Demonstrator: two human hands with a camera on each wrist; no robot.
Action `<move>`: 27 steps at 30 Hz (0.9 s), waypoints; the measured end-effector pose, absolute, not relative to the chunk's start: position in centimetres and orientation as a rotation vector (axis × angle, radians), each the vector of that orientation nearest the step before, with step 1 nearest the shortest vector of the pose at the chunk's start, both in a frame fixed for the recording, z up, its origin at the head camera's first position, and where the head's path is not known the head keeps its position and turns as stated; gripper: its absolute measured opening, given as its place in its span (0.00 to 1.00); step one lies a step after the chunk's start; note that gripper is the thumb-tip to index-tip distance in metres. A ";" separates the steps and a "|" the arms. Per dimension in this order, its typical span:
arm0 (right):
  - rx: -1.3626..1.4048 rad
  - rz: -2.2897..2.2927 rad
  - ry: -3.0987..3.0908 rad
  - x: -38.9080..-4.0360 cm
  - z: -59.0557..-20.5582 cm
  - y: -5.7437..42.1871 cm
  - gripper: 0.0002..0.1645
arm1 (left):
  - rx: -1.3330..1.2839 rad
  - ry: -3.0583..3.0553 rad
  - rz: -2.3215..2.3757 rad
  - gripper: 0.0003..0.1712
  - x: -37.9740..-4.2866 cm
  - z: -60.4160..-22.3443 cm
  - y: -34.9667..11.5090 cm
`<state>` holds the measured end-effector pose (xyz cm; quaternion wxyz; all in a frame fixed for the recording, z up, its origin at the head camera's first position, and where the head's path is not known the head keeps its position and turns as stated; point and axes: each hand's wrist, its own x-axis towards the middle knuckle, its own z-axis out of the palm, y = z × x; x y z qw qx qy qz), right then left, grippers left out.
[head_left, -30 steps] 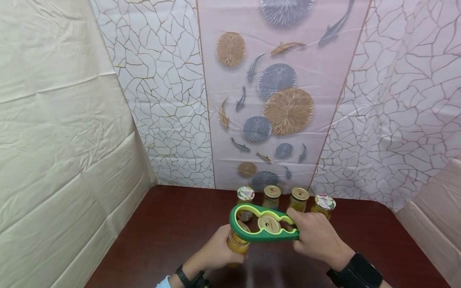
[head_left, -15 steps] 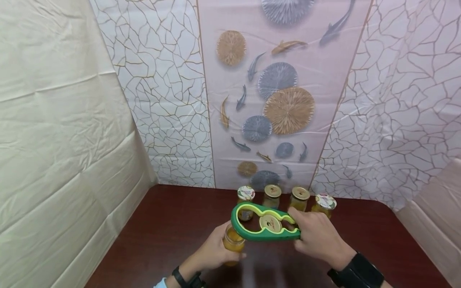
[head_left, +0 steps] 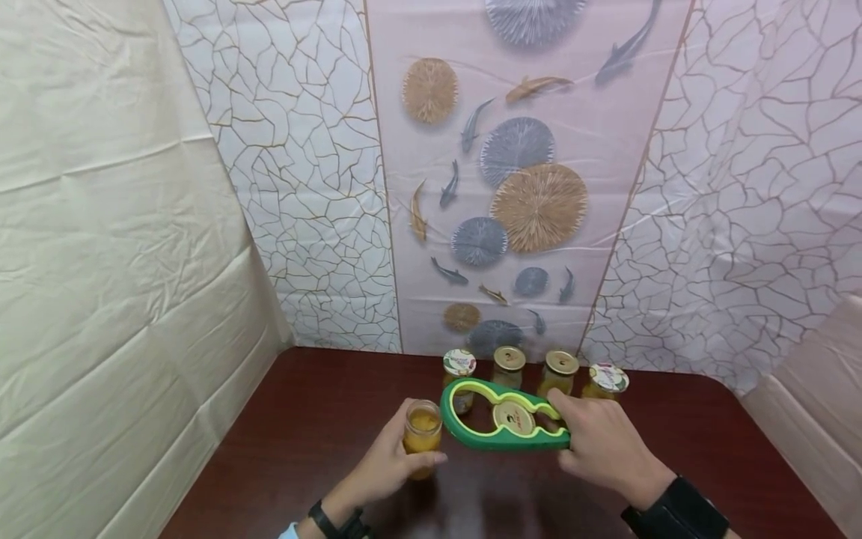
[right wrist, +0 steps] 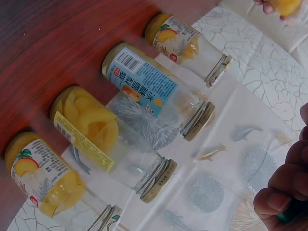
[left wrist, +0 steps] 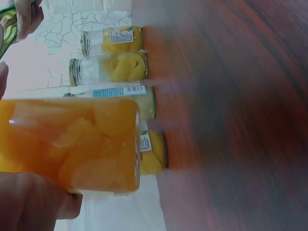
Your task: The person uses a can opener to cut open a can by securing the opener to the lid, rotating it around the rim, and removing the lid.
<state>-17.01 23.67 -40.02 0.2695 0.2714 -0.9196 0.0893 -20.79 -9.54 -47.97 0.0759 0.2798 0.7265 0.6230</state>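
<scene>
My left hand point(head_left: 385, 463) grips a lidless glass jar point(head_left: 423, 428), its mouth facing up. Orange fruit pieces in liquid fill much of it, seen close up through the glass point(left wrist: 72, 144) in the left wrist view. In my right hand point(head_left: 601, 442) is a green jar opener point(head_left: 501, 440) with a lime inner edge, gripped by its handle end. A round gold lid point(head_left: 514, 418) sits in the opener's middle opening. The opener's rounded end is just right of the jar's rim. The right wrist view shows curled right-hand fingers point(right wrist: 284, 185) and a bit of green.
Several lidded fruit jars stand in a row along the table's back, among them a white-lidded jar point(head_left: 460, 363), a gold-lidded jar point(head_left: 560, 363) and a blue-labelled jar point(right wrist: 142, 79). Patterned cloth point(head_left: 323, 187) hangs behind the dark red table point(head_left: 296, 442).
The jar in my left hand has moved left, out from under the opener's rounded end, and its open mouth now shows. The opener with the lid has shifted slightly right.
</scene>
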 end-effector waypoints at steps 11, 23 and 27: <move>0.717 0.225 -2.441 -16.6 -40.0 24.5 0.26 | 0.441 2.501 1.913 0.35 -22.5 -47.8 -10.9; 0.687 0.222 -2.476 -16.1 -40.1 25.0 0.26 | 0.251 2.495 1.962 0.33 -23.4 -48.8 -12.1; 0.683 0.223 -2.488 -16.0 -40.4 25.0 0.26 | 0.254 2.520 1.945 0.33 -23.5 -49.2 -12.4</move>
